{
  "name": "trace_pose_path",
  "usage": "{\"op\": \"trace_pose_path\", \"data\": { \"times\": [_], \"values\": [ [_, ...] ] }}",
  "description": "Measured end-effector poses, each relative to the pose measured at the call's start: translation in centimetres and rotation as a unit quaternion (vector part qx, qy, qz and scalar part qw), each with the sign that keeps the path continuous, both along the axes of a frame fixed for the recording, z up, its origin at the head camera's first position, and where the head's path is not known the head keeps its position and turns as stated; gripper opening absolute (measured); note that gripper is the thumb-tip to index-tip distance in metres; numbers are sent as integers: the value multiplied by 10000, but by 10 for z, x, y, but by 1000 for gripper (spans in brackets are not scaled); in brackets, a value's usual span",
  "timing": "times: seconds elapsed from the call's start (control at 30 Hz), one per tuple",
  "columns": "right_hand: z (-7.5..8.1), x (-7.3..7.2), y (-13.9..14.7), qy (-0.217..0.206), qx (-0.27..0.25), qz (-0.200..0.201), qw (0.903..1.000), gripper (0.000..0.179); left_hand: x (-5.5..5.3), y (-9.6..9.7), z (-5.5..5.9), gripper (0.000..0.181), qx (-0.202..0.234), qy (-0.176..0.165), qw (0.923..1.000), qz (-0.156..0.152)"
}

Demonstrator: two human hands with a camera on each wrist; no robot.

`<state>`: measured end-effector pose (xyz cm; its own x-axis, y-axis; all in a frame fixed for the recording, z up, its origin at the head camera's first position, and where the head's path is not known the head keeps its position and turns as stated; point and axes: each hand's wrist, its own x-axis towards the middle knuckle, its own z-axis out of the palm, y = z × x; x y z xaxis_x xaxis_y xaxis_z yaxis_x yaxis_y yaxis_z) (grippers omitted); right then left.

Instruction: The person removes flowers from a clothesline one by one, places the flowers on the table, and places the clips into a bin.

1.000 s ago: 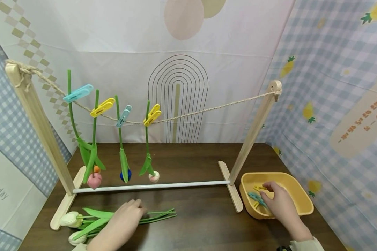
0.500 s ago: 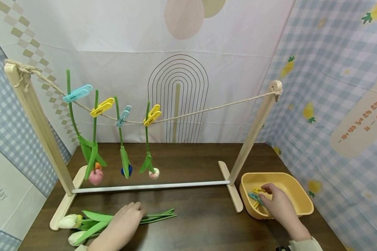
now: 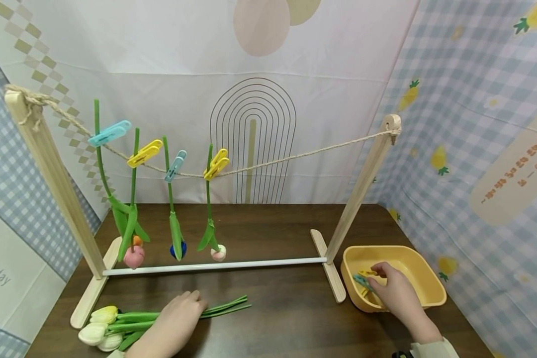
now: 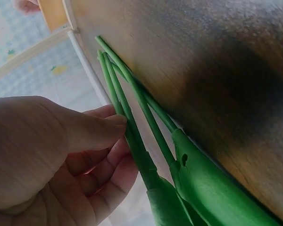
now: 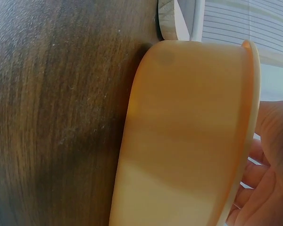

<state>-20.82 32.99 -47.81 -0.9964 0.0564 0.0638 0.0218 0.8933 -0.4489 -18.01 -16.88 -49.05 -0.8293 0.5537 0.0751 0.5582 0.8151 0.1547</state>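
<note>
In the head view my left hand (image 3: 177, 316) lies over a bunch of artificial tulips (image 3: 95, 334), two white and one yellow, on the table. The left wrist view has its thumb and fingers pinching green stems (image 4: 125, 106), while other stems run beside them. My right hand (image 3: 398, 292) reaches into the yellow basin (image 3: 422, 268). Its thumb and forefinger pinch a yellow clothespin (image 3: 366, 273), just above teal clothespins (image 3: 360, 281). From the right wrist, the basin's wall (image 5: 188, 117) hides the fingertips of that hand.
A rope (image 3: 295, 156) sags between two wooden posts (image 3: 362, 191). Several tulips hang from it head down by clothespins, among them a pink one (image 3: 134, 256) and a blue one (image 3: 177, 250). A white bar (image 3: 215, 267) joins the posts low down, behind the left hand.
The tulips under my left hand have turned and shifted; the yellow head now shows plainly and the white heads lie closer together. My right hand has sunk slightly with the yellow clothespin.
</note>
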Motion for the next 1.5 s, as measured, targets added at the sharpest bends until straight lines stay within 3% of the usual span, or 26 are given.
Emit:
{"op": "trace_pose_path", "data": {
  "times": [0.3, 0.53, 0.83, 1.07, 1.27, 1.5],
  "values": [
    [-2, 1, 2, 81, 21, 46, 10000, 32, 2, -1, -1, 18, 27, 188, 9998, -47],
    [-1, 1, 2, 51, 8, 38, 10000, 35, 3, -2, 2, 10, 318, 212, 9992, -132],
    [9, 2, -9, 359, 66, 140, 9992, 37, 4, 0, 12, 25, 747, 253, 9967, -172],
    [25, 2, -31, 847, 89, 491, 9952, 47, 5, 1, 22, 40, 1168, 897, 9890, -147],
    [44, 0, -57, 1636, 36, 983, 9816, 46, 0, -1, 29, 47, 1563, 1541, 9754, -187],
    [69, -6, -85, 2531, 149, 1678, 9527, 43, -7, -5, 41, 50, 2176, 2040, 9540, -310]
  ]
}}
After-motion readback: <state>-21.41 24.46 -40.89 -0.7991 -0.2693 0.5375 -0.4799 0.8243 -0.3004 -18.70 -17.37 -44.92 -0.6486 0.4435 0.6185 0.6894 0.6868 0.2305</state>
